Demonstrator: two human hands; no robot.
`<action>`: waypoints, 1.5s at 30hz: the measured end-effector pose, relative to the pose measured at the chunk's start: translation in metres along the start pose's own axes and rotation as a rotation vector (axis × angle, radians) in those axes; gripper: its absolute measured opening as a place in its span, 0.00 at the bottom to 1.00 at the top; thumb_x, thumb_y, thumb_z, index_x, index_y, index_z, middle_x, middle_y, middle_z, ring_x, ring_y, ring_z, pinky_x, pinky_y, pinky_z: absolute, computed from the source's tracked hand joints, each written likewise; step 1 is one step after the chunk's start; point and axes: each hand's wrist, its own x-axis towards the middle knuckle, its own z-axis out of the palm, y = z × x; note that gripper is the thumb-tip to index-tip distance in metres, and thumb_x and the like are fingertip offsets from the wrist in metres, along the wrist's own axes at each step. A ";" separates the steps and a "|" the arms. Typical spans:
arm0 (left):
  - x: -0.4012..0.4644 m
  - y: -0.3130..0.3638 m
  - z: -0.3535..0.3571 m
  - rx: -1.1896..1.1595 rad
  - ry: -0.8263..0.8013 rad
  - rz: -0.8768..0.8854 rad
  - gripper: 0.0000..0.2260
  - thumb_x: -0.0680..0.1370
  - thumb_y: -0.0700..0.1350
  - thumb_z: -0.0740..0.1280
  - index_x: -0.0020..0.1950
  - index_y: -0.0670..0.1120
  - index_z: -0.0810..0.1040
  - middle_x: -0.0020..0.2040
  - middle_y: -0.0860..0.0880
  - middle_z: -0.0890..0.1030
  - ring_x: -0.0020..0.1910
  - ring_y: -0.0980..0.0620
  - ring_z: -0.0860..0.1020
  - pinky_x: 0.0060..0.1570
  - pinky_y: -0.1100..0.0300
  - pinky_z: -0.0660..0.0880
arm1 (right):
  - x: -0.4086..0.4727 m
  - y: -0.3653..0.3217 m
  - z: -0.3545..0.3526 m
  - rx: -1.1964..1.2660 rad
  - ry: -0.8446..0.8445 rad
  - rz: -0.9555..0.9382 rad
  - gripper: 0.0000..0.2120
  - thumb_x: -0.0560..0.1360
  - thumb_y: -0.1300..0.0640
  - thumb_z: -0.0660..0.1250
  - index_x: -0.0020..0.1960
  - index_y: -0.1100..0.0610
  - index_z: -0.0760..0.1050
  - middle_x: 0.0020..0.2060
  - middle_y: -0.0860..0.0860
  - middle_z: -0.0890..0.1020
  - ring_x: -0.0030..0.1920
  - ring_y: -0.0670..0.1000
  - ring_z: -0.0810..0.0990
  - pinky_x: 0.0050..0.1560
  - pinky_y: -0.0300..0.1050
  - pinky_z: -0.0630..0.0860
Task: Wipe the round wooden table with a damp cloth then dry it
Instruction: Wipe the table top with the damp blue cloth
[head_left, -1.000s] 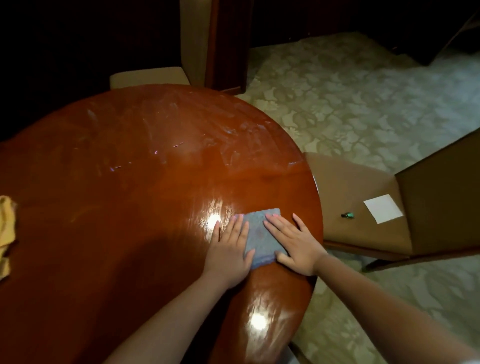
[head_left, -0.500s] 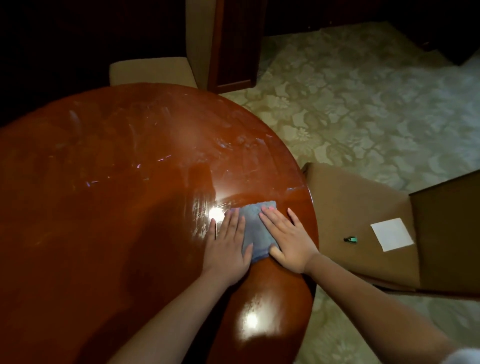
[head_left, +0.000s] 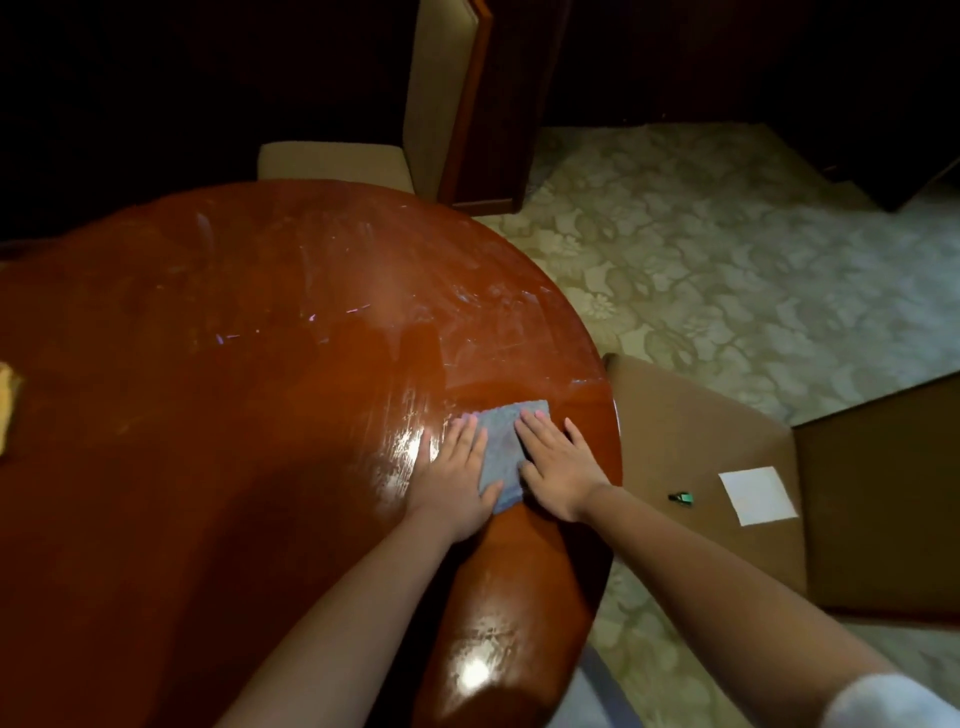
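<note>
A folded grey-blue cloth (head_left: 503, 447) lies flat near the right edge of the round glossy wooden table (head_left: 234, 415). My left hand (head_left: 454, 478) presses on the cloth's left side with straight fingers. My right hand (head_left: 558, 467) presses on its right side, fingers spread flat. Both palms cover part of the cloth. Wet streaks and smears shine on the tabletop beyond the cloth. A yellow cloth (head_left: 8, 397) lies at the table's far left edge, mostly cut off by the frame.
A brown upholstered chair (head_left: 691, 467) stands right of the table with a white paper square (head_left: 757, 494) and a small green object (head_left: 681, 498) on its seat. A beige chair seat (head_left: 332, 161) sits behind the table. Patterned carpet (head_left: 727, 270) covers the floor.
Both hands with the grey-blue cloth have slid a little farther away across the tabletop along the right edge. The camera view has shifted, and the yellow cloth is back in view at the left.
</note>
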 end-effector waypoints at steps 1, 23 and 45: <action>-0.002 0.002 -0.001 0.005 -0.009 -0.012 0.31 0.81 0.61 0.45 0.78 0.47 0.41 0.78 0.49 0.39 0.76 0.51 0.37 0.71 0.45 0.35 | 0.001 -0.001 -0.001 0.000 0.039 -0.002 0.28 0.82 0.47 0.44 0.78 0.56 0.43 0.78 0.50 0.45 0.77 0.47 0.41 0.74 0.48 0.36; 0.036 0.078 -0.034 0.027 -0.250 -0.251 0.34 0.80 0.62 0.48 0.78 0.44 0.40 0.78 0.47 0.39 0.77 0.49 0.39 0.72 0.39 0.37 | 0.030 0.104 0.006 -0.055 0.078 -0.352 0.35 0.80 0.38 0.38 0.68 0.56 0.73 0.67 0.52 0.75 0.66 0.50 0.74 0.65 0.52 0.59; 0.095 0.126 -0.052 -0.039 -0.357 -0.350 0.34 0.80 0.62 0.51 0.78 0.47 0.39 0.78 0.49 0.38 0.77 0.51 0.39 0.72 0.40 0.38 | 0.053 0.160 -0.015 -0.131 0.220 -0.479 0.32 0.71 0.43 0.53 0.59 0.67 0.78 0.58 0.62 0.80 0.60 0.58 0.79 0.69 0.50 0.64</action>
